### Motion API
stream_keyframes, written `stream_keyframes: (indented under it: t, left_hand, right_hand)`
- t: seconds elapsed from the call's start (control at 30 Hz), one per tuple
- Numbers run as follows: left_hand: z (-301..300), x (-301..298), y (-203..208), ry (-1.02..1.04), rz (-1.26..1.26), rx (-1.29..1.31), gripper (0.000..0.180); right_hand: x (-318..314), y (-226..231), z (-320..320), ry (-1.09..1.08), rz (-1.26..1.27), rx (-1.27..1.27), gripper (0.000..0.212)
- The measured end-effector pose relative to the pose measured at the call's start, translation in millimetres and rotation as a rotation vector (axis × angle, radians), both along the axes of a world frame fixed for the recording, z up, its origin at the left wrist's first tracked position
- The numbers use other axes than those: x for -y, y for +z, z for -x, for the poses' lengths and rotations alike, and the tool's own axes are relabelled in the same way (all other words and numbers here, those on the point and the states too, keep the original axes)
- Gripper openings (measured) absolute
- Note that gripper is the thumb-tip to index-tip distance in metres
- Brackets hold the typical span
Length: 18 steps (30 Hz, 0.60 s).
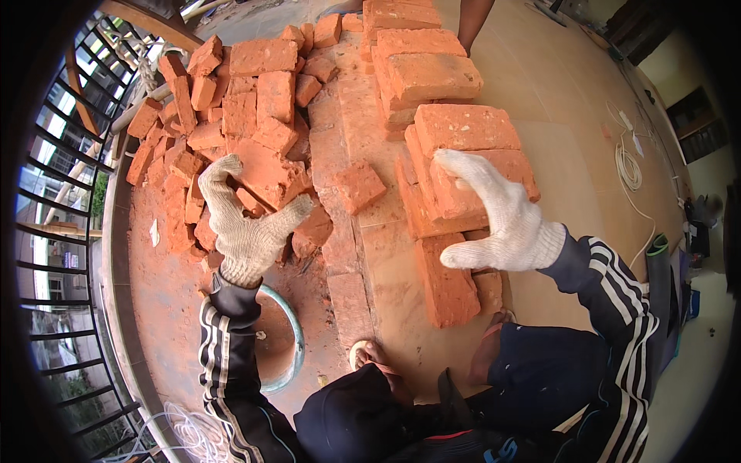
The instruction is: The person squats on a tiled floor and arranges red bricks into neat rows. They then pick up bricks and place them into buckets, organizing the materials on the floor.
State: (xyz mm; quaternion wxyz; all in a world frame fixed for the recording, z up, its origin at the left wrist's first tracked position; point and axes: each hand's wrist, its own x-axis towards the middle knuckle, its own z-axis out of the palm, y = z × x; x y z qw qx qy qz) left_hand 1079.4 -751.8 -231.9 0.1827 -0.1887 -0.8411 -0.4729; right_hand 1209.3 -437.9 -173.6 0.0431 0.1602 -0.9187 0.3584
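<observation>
My left hand [248, 231], in a white knitted glove, is held over a heap of broken bricks [239, 116]. Its fingers curve and its thumb stands well apart, with nothing held. A large brick piece [270, 174] lies just beyond that hand. My right hand [505, 220], gloved alike, has thumb and fingers spread beside a stack of whole orange bricks [467, 127]; whether its fingertips touch them I cannot tell. Upright bricks [446, 282] stand at the near end of the stack. One loose broken brick [360, 187] sits between my hands.
A round blue-rimmed basin [299, 339] stands below my left forearm. Black railings [62, 266] run along the left. More stacked bricks [428, 69] continue away from me. Coiled white cable [629, 170] lies on the tiled floor at right. Another person's limb [472, 23] shows at the top.
</observation>
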Motion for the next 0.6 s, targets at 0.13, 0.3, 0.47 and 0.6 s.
stream_keyframes:
  t: [0.13,0.3,0.47,0.6]
  left_hand:
    - [-50,-42,54,-0.577,-0.714,0.374,0.098]
    - [-70,-84,88,-0.748,-0.96,0.726,0.083]
    - [-39,-95,18,-0.415,-0.549,0.49,0.067]
    - [-49,-113,-30,-0.343,-0.393,0.629,0.073]
  right_hand:
    - [50,26,2,0.145,-0.049,0.025,0.122]
    - [41,34,-29,-0.023,0.273,-0.012,0.126]
    - [9,35,40,-0.491,0.445,0.322,0.115]
    - [-44,-1,94,-0.867,-0.055,0.368,0.116]
